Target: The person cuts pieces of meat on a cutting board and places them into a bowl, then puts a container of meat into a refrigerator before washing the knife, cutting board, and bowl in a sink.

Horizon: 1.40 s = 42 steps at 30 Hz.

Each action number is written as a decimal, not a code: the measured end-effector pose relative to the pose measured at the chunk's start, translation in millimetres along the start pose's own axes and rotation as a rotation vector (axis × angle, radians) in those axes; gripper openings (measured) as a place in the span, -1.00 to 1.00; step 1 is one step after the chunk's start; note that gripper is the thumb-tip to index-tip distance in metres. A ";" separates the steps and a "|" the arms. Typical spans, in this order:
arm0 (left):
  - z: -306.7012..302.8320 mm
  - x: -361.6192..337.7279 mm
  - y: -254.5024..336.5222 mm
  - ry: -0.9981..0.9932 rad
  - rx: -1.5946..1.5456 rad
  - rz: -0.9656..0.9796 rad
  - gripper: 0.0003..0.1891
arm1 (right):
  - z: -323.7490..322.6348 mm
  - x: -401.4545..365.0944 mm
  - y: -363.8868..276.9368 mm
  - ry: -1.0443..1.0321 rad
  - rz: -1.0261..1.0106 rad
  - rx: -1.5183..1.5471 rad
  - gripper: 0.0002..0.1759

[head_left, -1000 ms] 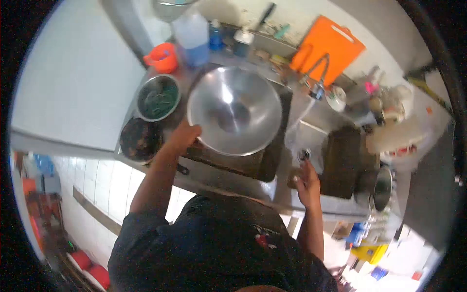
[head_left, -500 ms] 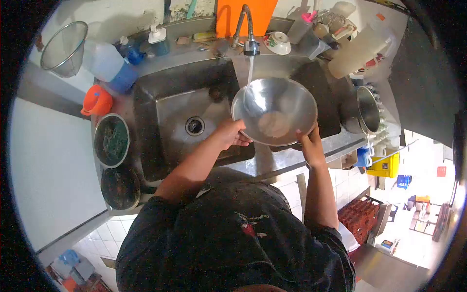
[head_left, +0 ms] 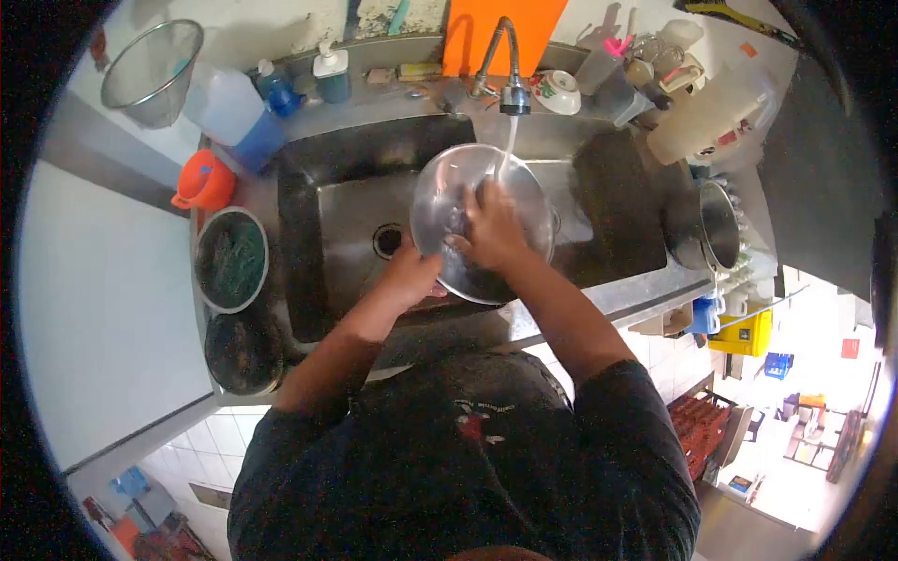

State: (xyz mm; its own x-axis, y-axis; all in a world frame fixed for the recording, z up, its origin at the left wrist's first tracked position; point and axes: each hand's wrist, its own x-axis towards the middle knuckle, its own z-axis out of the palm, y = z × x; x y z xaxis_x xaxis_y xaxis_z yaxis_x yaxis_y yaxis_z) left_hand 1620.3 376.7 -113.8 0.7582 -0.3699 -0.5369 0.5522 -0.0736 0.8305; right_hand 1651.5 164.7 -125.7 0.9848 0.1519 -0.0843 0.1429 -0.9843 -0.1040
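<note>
A round metal bowl (head_left: 435,201) is held tilted over the double sink, under the running faucet (head_left: 514,96). My left hand (head_left: 412,276) grips its rim at the lower left, thumb on the inside edge. Inside the bowl is my right hand (head_left: 491,229), its fingers stretched out and apart against the inner surface, somewhat blurred by motion. Water (head_left: 511,145) falls from the spout into the bowl beside the right fingertips. Nothing shows in the right hand.
The left sink basin (head_left: 351,210) has a drain. Along the left counter stand an orange cup (head_left: 204,179), a bowl with green scrubbing material (head_left: 232,260) and a dark pan (head_left: 243,353). A metal pot (head_left: 718,224) sits at right. Soap bottles (head_left: 331,75) line the back.
My right hand has left the bowl's right rim and is now inside the bowl near the water. The bowl has shifted left and tilted, with my left hand still on its rim.
</note>
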 end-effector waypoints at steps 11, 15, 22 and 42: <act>-17.1 -0.1 -23.2 0.095 -0.032 0.209 -0.17 | -22.6 29.3 50.9 -0.584 0.067 0.450 -0.54; 17.9 4.1 -28.6 0.081 0.319 0.448 -0.16 | -6.9 95.6 70.6 -0.196 -0.013 0.162 -0.60; -4.0 23.4 -22.8 -0.065 0.091 0.104 -0.16 | -27.0 52.3 -38.4 -0.219 -0.778 -0.152 -0.69; -6.1 84.7 -6.4 -0.021 -0.055 0.143 -0.28 | 0.3 51.3 108.4 -0.460 0.133 0.278 -0.55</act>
State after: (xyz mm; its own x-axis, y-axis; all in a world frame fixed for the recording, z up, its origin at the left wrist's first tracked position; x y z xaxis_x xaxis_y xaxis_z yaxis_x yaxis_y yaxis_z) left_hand 1683.1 351.5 -165.5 0.8234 -0.3926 -0.4097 0.4574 0.0321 0.8887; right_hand 1717.6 65.8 -141.6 0.8387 0.1132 -0.5327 -0.0728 -0.9461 -0.3156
